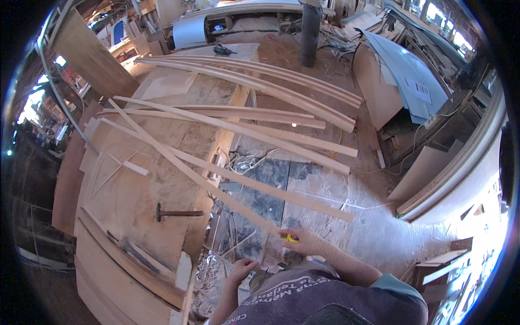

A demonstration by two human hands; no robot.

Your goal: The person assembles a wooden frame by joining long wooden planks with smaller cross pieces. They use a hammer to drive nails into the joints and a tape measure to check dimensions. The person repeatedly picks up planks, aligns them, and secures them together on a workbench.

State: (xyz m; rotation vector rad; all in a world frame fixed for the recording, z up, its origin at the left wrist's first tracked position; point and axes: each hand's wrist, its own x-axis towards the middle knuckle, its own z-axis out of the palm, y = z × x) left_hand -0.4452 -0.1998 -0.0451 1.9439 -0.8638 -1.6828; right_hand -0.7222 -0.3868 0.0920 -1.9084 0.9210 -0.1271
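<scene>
My right hand (305, 241) is closed round a small yellow-and-black tool (292, 238), its kind mostly hidden by the fingers. That hand is at the near end of a long, thin wooden strip (216, 192), which runs diagonally up to the far left over the workbench (122, 189). Close to my body, my left hand (244, 269) is curled with the fingers pinched together; what they hold, if anything, cannot be made out. Another strip (281, 195) lies just beyond, its near end sticking out past the bench edge.
A hammer (179, 213) lies on the bench near its right edge. Several more strips (260, 86) stretch across the bench and overhang the floor. A power drill (223, 50) rests at the far end. Beyond stands a dark post (310, 35); blue-grey sheets (406, 76) lean at right.
</scene>
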